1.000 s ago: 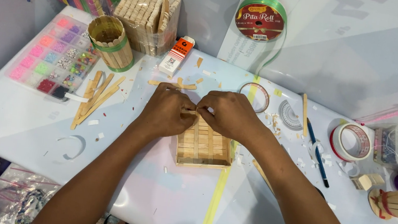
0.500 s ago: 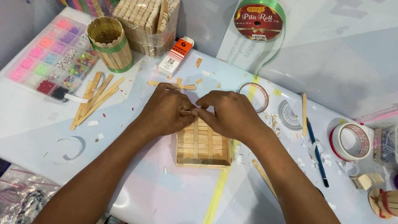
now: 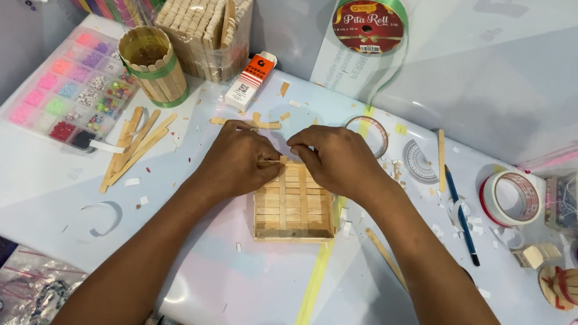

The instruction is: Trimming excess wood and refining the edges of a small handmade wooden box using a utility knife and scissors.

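Now, stick panel: it is lying flat on the table under your fingers, where it lay a second ago.
Left hand: you are pinching a small stick piece at the panel's far edge, barely shifted.
Right hand: you are gripping the same piece, fingertips meeting.
Stick cup: it is standing upright, inside hidden.
Bead box: its compartments are holding coloured beads.
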